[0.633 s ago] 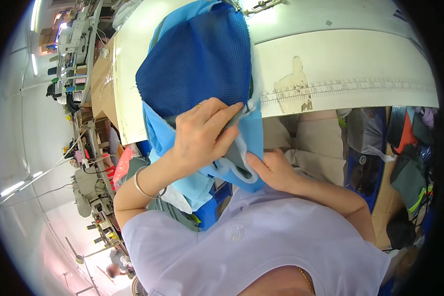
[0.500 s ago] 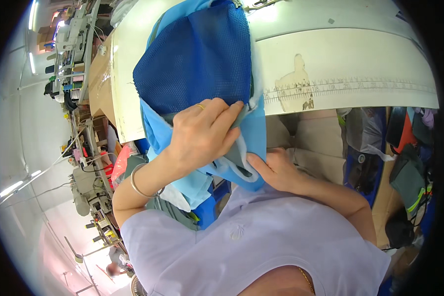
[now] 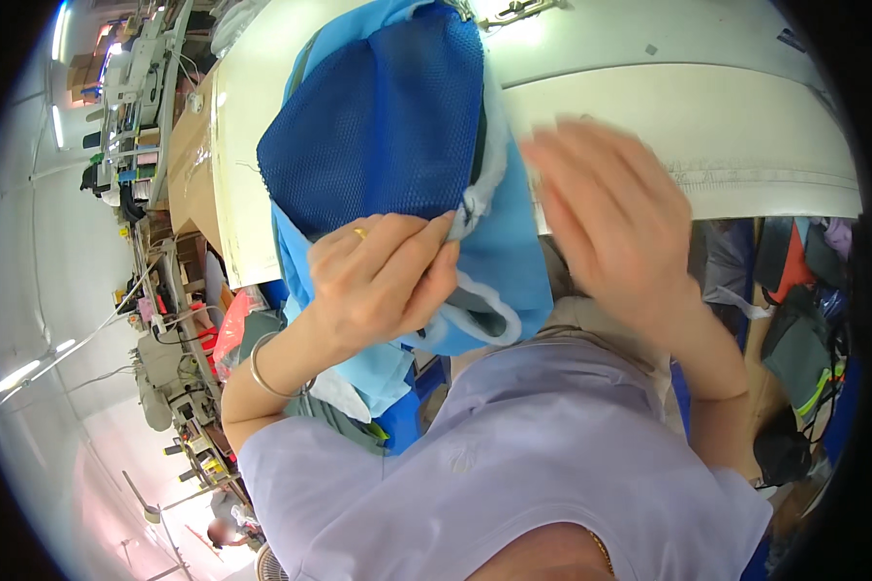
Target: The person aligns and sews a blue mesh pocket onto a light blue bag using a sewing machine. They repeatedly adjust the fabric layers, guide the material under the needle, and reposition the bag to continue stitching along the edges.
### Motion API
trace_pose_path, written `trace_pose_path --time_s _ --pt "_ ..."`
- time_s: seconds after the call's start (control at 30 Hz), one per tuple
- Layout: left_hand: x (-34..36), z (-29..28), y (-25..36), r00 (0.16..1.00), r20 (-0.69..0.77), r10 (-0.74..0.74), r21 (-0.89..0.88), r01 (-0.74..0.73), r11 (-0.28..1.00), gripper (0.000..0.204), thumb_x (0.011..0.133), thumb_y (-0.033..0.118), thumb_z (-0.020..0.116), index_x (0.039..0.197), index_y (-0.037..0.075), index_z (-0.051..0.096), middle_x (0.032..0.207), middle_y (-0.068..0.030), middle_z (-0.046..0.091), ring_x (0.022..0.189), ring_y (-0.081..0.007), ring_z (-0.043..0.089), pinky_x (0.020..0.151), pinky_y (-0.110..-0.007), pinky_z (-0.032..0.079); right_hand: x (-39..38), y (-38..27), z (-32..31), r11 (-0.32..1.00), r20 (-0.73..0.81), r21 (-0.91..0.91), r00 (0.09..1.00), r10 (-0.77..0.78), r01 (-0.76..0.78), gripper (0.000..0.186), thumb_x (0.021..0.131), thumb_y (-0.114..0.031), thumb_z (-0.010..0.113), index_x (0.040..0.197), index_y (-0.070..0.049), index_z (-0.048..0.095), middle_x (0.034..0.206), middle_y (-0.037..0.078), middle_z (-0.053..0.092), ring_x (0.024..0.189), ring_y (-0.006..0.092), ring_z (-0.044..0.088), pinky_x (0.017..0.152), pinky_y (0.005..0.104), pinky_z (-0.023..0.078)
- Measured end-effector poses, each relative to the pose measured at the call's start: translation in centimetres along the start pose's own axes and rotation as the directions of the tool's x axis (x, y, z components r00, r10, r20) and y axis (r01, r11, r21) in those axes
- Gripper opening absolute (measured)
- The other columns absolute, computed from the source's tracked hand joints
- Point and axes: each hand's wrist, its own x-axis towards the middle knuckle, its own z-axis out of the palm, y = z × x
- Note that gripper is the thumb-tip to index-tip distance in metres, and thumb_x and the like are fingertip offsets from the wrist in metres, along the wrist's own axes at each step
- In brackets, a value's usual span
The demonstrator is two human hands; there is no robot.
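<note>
A light-blue fabric piece (image 3: 499,276) with a dark-blue mesh panel (image 3: 368,136) and pale padded edging hangs over the front edge of the white sewing table (image 3: 746,116). My left hand (image 3: 383,271), with a ring and a bangle, pinches the piece at the mesh's lower right corner. My right hand (image 3: 601,218) is raised just right of the fabric, blurred by motion, its fingers loosely extended and holding nothing.
A metal machine fitting (image 3: 513,15) is at the table's top. Shelves of machines (image 3: 170,358) line the left side, with a co-worker (image 3: 225,523) farther back. Folded dark fabrics (image 3: 794,344) and bags lie below the table's right end; a cardboard sheet (image 3: 189,184) is at left.
My right hand has let go of the fabric's lower right and moved up and right. My left hand has shifted slightly down and left, still pinching the piece.
</note>
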Motion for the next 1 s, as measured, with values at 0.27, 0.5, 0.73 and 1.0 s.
trace_pose_path --time_s 0.27,0.5,0.73,1.0 --pt "0.4 -0.9 0.1 0.998 0.007 0.057 0.017 -0.057 0.998 0.013 0.076 0.007 0.079 0.087 0.000 0.076 0.075 -0.0044 0.067 0.057 -0.0148 0.061 0.049 -0.027 0.048 1.3 0.8 3.0 0.995 0.249 -0.097 0.968 0.042 -0.018 0.043 0.079 -0.006 0.067 0.120 0.006 0.065 0.113 0.013 0.066 0.112 0.0280 0.062 0.098 0.0373 0.051" --pt "0.0 0.1 -0.4 0.990 0.050 0.130 -0.067 -0.126 0.990 0.018 0.077 0.009 0.080 0.092 0.000 0.075 0.074 -0.0042 0.065 0.057 -0.0154 0.060 0.051 -0.028 0.048 0.4 0.4 2.7 0.996 0.255 -0.088 0.967 0.028 -0.006 0.034 0.083 -0.010 0.066 0.115 0.004 0.067 0.122 0.015 0.064 0.123 0.0314 0.057 0.106 0.0436 0.047" --pt "5.8 2.8 -5.0 0.983 0.128 0.129 -0.060 -0.122 0.991 0.032 0.079 0.002 0.071 0.111 0.009 0.074 0.114 -0.0065 0.073 0.098 -0.0260 0.071 0.078 -0.035 0.057 -0.4 0.7 2.5 0.983 0.339 -0.148 0.939 -0.055 0.111 0.035 0.083 -0.012 0.066 0.113 0.006 0.068 0.124 0.017 0.064 0.125 0.0329 0.056 0.111 0.0472 0.044" --pt "8.6 3.5 -8.5 0.905 0.308 0.294 0.185 -0.361 0.914 0.029 0.075 0.007 0.071 0.102 0.015 0.075 0.111 -0.0007 0.071 0.106 -0.0240 0.067 0.086 -0.037 0.057 -0.4 0.7 2.5 0.987 0.316 -0.124 0.947 -0.055 0.099 0.035 0.081 -0.013 0.067 0.110 0.007 0.070 0.120 0.018 0.065 0.122 0.0336 0.058 0.108 0.0489 0.046"
